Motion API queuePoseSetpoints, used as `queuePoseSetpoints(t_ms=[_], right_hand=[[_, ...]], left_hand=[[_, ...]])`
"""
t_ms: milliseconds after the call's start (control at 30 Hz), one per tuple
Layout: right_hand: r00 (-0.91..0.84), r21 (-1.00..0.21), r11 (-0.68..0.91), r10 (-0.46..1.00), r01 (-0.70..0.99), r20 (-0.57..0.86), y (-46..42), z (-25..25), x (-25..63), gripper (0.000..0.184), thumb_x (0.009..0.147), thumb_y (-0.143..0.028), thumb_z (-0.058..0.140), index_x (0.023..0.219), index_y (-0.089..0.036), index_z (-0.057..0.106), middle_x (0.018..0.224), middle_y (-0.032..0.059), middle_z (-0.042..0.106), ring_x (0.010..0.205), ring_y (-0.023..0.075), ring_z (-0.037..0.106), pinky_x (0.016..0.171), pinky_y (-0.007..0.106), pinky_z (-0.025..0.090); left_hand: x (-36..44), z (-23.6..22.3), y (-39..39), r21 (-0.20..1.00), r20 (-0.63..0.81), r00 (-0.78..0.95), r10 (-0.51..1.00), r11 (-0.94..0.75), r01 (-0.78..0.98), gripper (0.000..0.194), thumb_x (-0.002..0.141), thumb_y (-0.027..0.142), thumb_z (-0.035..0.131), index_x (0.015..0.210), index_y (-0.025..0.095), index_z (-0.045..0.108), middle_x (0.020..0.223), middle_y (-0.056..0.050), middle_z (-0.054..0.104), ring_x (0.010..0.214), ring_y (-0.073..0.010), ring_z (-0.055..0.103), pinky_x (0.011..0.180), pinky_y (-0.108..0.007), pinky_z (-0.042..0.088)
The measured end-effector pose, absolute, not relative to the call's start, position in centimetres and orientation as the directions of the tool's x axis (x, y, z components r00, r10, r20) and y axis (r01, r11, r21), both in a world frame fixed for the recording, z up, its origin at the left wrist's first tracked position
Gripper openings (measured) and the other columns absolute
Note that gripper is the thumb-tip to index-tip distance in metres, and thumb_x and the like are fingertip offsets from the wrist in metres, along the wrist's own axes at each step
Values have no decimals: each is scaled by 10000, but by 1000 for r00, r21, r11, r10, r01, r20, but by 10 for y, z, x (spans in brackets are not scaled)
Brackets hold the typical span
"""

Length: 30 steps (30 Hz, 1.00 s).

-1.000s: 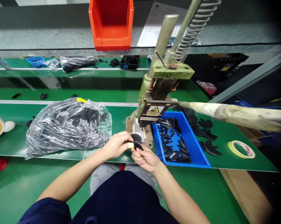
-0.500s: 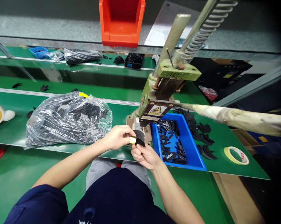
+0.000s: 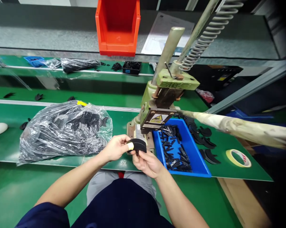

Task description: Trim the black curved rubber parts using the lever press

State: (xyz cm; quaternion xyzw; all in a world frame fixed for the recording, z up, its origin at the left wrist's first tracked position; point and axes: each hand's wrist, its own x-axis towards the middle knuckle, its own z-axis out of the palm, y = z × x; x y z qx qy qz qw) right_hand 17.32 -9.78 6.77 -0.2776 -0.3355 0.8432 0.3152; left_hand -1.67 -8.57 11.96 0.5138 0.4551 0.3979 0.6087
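Note:
A curved black plastic part (image 3: 138, 144) is held between both hands, in front of the base of a green hand press (image 3: 157, 117). My left hand (image 3: 118, 147) pinches its left end, and yellowish tape covers the thumb tip. From below, my right hand (image 3: 146, 163) grips the part's right end with thumb and fingers closed. The fingers partly hide its underside. Just right of the press stands a blue bin (image 3: 197, 164) holding many small black pieces. A clear plastic bag (image 3: 64, 133) full of dark curved parts lies to the left.
The press lever (image 3: 240, 126), wrapped in pale tape, sticks out to the right. Loose black curved parts (image 3: 209, 156) and a tape roll (image 3: 238, 158) lie right of the bin. Overhead, an orange bin (image 3: 118, 31) sits on the grey shelf (image 3: 50, 34).
The black part has been turned so its broad curved face with a pale line now shows. Both hands stay on it. The camera view has shifted slightly.

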Motion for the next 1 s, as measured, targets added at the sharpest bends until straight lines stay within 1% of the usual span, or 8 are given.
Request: queuePoseSetpoints(t_ms=[100, 167, 267, 367, 600, 767, 867, 1000], right_hand=[[-468, -837, -403, 859, -370, -207, -95, 70, 174, 505, 693, -493, 788, 1083, -207, 640, 942, 53, 651, 793, 141, 582, 616, 260, 452], [-334, -893, -292, 926, -343, -175, -90, 68, 176, 427, 681, -454, 811, 994, -202, 667, 861, 30, 667, 744, 125, 569, 653, 263, 454], [-189, -939, -217, 967, -267, -170, -84, 63, 177, 266, 734, -401, 780, 833, -178, 673, 673, 1, 642, 607, 99, 527, 595, 252, 412], [-109, -951, -201, 978, -234, -180, -81, 61, 175, 268, 743, -422, 765, 821, -186, 665, 652, -10, 643, 590, 97, 532, 587, 251, 410], [-113, -938, -267, 962, -220, -248, -74, 70, 165, 373, 680, -487, 787, 851, -172, 684, 659, 11, 652, 585, 108, 540, 587, 273, 434], [-73, -944, -276, 961, -183, -267, -72, 73, 170, 543, 656, -508, 800, 1077, -189, 675, 841, 48, 702, 691, 141, 606, 634, 297, 491], [-55, -949, -284, 959, -134, -279, -75, 78, 186, 496, 667, -498, 798, 1032, -180, 693, 916, 84, 719, 718, 157, 629, 623, 299, 505], [23, -959, -282, 959, -29, -282, -75, 83, 227, 465, 659, -539, 782, 948, -183, 704, 864, 91, 735, 704, 178, 652, 631, 311, 536]], left_hand=[[-19, 115, -82, 982, -168, 285, 944, 187, -39, 333, 731, 445, 754, 771, 149, 606, 697, -19, 646, 653, -138, 590, 645, -254, 464], [-21, 111, -79, 982, -174, 289, 941, 189, -23, 329, 717, 426, 774, 770, 142, 616, 694, -15, 641, 644, -131, 578, 642, -251, 459], [-22, 105, -76, 982, -166, 305, 938, 187, -37, 338, 675, 378, 818, 840, 133, 653, 760, -20, 665, 671, -126, 577, 657, -250, 460], [-22, 100, -73, 975, -172, 297, 939, 205, -85, 356, 646, 341, 841, 876, 132, 668, 814, -29, 688, 700, -130, 593, 692, -262, 472], [-21, 93, -63, 934, -305, 194, 932, 333, -132, 369, 524, 296, 895, 766, 122, 676, 698, -9, 676, 597, -105, 572, 594, -236, 466], [-26, 90, -52, 930, -312, 160, 937, 336, -153, 372, 529, 298, 886, 786, 125, 679, 708, -12, 681, 590, -104, 587, 552, -222, 475], [-38, 84, -36, 935, -294, 98, 951, 307, -175, 367, 527, 282, 877, 781, 125, 664, 685, -1, 666, 566, -95, 584, 531, -212, 485], [-64, 72, 12, 948, -270, -35, 962, 259, -187, 281, 584, 221, 835, 742, 125, 624, 620, 2, 643, 519, -91, 580, 501, -200, 485]])
